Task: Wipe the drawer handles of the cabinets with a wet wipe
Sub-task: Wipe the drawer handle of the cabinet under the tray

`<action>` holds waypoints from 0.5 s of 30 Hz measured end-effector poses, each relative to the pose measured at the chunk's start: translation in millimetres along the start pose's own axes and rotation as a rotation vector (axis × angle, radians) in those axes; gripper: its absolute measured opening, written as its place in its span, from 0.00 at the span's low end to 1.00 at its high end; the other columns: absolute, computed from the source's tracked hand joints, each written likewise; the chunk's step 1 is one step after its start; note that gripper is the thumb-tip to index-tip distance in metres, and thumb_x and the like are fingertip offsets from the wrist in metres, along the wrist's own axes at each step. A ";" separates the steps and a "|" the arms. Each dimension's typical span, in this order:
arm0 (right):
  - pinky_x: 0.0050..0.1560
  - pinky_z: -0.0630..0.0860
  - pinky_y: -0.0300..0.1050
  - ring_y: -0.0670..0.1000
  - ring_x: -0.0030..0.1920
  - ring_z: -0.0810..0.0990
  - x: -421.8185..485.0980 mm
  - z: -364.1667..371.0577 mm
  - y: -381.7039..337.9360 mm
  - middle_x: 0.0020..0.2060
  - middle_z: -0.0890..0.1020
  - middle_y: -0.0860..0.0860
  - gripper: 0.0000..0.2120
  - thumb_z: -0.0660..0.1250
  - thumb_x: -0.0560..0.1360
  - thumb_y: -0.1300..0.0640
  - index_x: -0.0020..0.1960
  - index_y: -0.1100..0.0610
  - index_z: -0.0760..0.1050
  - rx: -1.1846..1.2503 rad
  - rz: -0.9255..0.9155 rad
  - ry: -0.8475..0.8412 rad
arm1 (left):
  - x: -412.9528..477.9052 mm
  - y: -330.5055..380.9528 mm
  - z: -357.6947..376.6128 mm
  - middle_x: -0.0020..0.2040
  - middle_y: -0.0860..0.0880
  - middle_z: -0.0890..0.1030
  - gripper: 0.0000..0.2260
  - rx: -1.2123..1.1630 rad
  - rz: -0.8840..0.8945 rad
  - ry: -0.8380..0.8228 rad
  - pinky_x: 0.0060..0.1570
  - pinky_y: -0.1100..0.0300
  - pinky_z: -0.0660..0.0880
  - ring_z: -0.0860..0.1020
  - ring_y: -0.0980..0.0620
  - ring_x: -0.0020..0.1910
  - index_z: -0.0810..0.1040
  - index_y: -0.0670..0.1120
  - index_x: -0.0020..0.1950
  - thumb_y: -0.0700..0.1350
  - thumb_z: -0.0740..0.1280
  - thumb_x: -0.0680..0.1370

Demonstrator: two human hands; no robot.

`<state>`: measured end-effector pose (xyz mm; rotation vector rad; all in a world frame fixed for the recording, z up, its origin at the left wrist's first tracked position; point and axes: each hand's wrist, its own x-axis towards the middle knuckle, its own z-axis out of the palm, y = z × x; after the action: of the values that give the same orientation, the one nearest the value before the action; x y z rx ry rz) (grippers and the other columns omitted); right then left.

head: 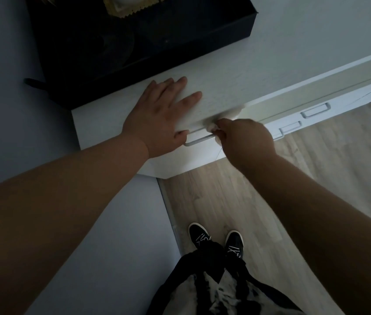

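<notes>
The left hand [157, 119] is laid flat on the top of the white cabinet [237, 87]. Its fingers are straight and spread, and the thumb is dropped over the front edge, just beside the nine o'clock end of the nearest drawer handle [199, 140].

The right hand [246, 139] is curled round a white wet wipe [213, 126], and the wipe is held against the three o'clock end of that same handle. Only a small crumpled bit of the wipe is seen at the fingertips (the rest is hidden inside the fist).

Two more handles are seen along the cabinet front toward two o'clock from the right hand: a second handle [290, 129] near it and a third handle [315, 110] beyond. Neither is touched.

A black box [180, 37] is set on the cabinet top at twelve o'clock from the left hand, close to the fingertips but apart from them.

A pale wood floor [316, 167] is seen below the cabinet. At six o'clock in the view a pair of black shoes [199, 235] is planted on it.
</notes>
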<state>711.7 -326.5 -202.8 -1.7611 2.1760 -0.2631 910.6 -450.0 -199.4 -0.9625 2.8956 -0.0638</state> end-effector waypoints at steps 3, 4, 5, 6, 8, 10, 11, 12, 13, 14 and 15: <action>0.43 0.81 0.51 0.58 0.41 0.82 -8.8 12.1 -11.7 0.40 0.83 0.52 0.09 0.62 0.82 0.54 0.56 0.53 0.80 0.138 0.039 0.054 | 0.2 -0.4 0.3 0.85 0.43 0.53 0.38 0.020 0.003 -0.002 0.81 0.38 0.51 0.56 0.38 0.81 0.51 0.57 0.84 0.62 0.58 0.76; 0.42 0.80 0.51 0.59 0.40 0.81 -6.8 11.3 -11.6 0.39 0.83 0.53 0.10 0.63 0.82 0.53 0.54 0.55 0.81 0.202 0.067 0.062 | -0.1 -0.4 -0.1 0.85 0.43 0.53 0.38 0.012 0.003 0.004 0.81 0.38 0.51 0.56 0.38 0.81 0.51 0.57 0.84 0.62 0.58 0.76; 0.43 0.79 0.51 0.60 0.40 0.81 -3.7 8.8 -8.4 0.38 0.83 0.55 0.11 0.63 0.83 0.51 0.53 0.56 0.81 0.245 0.081 0.059 | -0.1 -0.2 -0.1 0.85 0.43 0.54 0.38 -0.001 0.003 0.011 0.81 0.38 0.51 0.57 0.38 0.81 0.52 0.57 0.84 0.62 0.57 0.76; 0.44 0.79 0.51 0.60 0.41 0.82 -0.9 5.5 -2.8 0.39 0.84 0.55 0.12 0.63 0.83 0.48 0.54 0.54 0.82 0.248 0.074 0.043 | -0.2 0.3 -0.6 0.85 0.43 0.54 0.38 -0.009 0.003 0.012 0.81 0.38 0.51 0.56 0.38 0.81 0.52 0.57 0.84 0.62 0.57 0.75; 0.48 0.80 0.52 0.58 0.45 0.83 0.2 1.2 5.7 0.44 0.86 0.52 0.13 0.62 0.83 0.46 0.60 0.48 0.83 0.170 0.031 0.026 | -0.5 0.9 -1.4 0.85 0.43 0.53 0.38 -0.010 -0.003 0.002 0.81 0.39 0.51 0.56 0.39 0.82 0.52 0.57 0.84 0.62 0.56 0.75; 0.47 0.81 0.53 0.58 0.46 0.83 -3.7 5.4 3.8 0.44 0.85 0.52 0.12 0.63 0.83 0.49 0.61 0.48 0.82 0.137 0.017 0.029 | -0.2 0.8 -2.0 0.85 0.43 0.52 0.38 -0.004 -0.006 -0.007 0.81 0.39 0.50 0.55 0.39 0.82 0.52 0.57 0.84 0.62 0.57 0.75; 0.46 0.81 0.53 0.58 0.44 0.82 -4.6 9.5 -0.4 0.43 0.85 0.52 0.11 0.64 0.82 0.51 0.59 0.50 0.82 0.170 0.020 0.033 | 0.0 0.5 -1.9 0.85 0.43 0.52 0.38 0.002 -0.005 -0.008 0.81 0.39 0.50 0.55 0.39 0.82 0.51 0.57 0.84 0.62 0.58 0.76; 0.44 0.80 0.52 0.57 0.42 0.82 -4.1 11.9 -5.1 0.40 0.84 0.53 0.09 0.64 0.82 0.52 0.57 0.52 0.82 0.220 0.034 0.038 | 0.3 0.0 -1.3 0.85 0.43 0.52 0.38 0.005 -0.003 -0.006 0.81 0.39 0.51 0.55 0.38 0.82 0.52 0.57 0.84 0.62 0.59 0.76; 0.43 0.80 0.50 0.56 0.39 0.81 -2.5 12.1 -7.9 0.39 0.84 0.53 0.09 0.65 0.82 0.52 0.55 0.53 0.83 0.275 0.049 0.046 | 0.4 -0.6 -0.5 0.85 0.43 0.53 0.38 0.002 -0.001 -0.001 0.81 0.39 0.51 0.56 0.38 0.82 0.52 0.57 0.84 0.62 0.59 0.76; 0.42 0.80 0.50 0.56 0.39 0.82 -0.5 10.1 -8.4 0.38 0.84 0.52 0.10 0.65 0.82 0.51 0.54 0.53 0.83 0.311 0.057 0.058 | 0.5 -0.8 0.3 0.85 0.44 0.53 0.38 -0.004 0.001 0.005 0.81 0.39 0.51 0.56 0.38 0.81 0.52 0.57 0.84 0.62 0.60 0.76; 0.43 0.80 0.50 0.56 0.39 0.82 1.6 8.3 -5.8 0.38 0.85 0.52 0.10 0.64 0.82 0.50 0.54 0.51 0.84 0.321 0.051 0.071 | 0.2 -0.6 0.9 0.85 0.44 0.53 0.38 -0.011 0.002 0.010 0.81 0.39 0.52 0.56 0.38 0.81 0.53 0.57 0.84 0.61 0.60 0.76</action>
<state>719.8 -328.8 -208.8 -1.5366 2.0835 -0.6331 910.8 -450.5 -200.3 -0.9638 2.9086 -0.0530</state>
